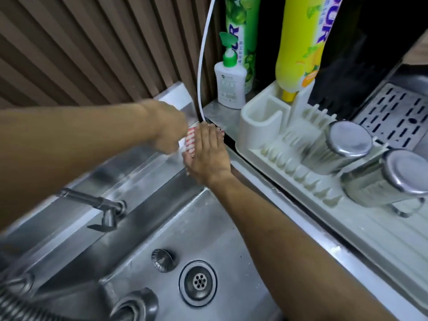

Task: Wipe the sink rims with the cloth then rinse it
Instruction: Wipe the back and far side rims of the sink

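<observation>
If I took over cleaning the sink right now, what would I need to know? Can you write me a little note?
Left hand: blurred, at the sink's back corner, seems to grip the cloth; I cannot tell for sure.
Right hand: fingers straight, pressing flat on the cloth.
Cloth: red-and-white striped, on the back rim near the corner.
Done: wiping is under way at that corner; how much rim is already wiped cannot be seen.
Left: finish the rims, then rinse the cloth at the tap. No water is seen running.

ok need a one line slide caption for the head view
Both hands work a red-striped cloth at the far corner of the steel sink's rim, beside a white dish rack.
</observation>
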Demonstrator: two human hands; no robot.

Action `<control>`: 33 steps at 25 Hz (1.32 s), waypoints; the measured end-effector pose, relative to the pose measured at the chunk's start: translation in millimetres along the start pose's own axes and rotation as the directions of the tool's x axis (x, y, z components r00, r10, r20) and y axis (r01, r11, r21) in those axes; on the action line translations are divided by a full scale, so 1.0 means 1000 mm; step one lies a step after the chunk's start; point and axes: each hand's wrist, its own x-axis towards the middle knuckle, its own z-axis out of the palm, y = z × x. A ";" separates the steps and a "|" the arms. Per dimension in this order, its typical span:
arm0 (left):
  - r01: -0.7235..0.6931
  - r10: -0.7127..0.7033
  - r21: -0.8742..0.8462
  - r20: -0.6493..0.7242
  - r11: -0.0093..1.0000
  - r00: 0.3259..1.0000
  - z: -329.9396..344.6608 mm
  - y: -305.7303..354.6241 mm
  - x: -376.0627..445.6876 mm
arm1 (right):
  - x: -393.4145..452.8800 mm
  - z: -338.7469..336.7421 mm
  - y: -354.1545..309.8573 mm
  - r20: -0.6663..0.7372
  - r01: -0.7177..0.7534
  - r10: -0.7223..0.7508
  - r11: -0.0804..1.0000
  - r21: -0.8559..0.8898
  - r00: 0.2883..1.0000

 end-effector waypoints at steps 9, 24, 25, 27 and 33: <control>0.024 -0.201 -0.397 -0.411 0.918 0.889 0.165 0.070 0.009 | -0.014 0.005 0.024 -0.064 0.192 -0.192 0.981 -0.002 0.979; -0.070 -0.411 -0.679 -0.520 0.731 0.749 0.195 0.094 0.033 | -0.014 0.005 0.009 -0.116 0.011 -0.010 1.000 0.005 0.993; -0.066 -0.418 -0.678 -0.524 0.732 0.742 0.196 0.095 0.033 | -0.007 0.005 0.004 -0.107 0.020 -0.020 1.000 -0.007 0.994; -0.074 -0.419 -0.683 -0.526 0.727 0.740 0.196 0.096 0.034 | -0.011 0.007 0.002 -0.109 0.008 -0.009 1.000 -0.010 0.994; -0.082 -0.413 -0.709 -0.496 0.700 0.764 0.194 0.096 0.031 | -0.107 0.034 0.037 -0.229 -0.074 0.072 0.997 0.001 0.971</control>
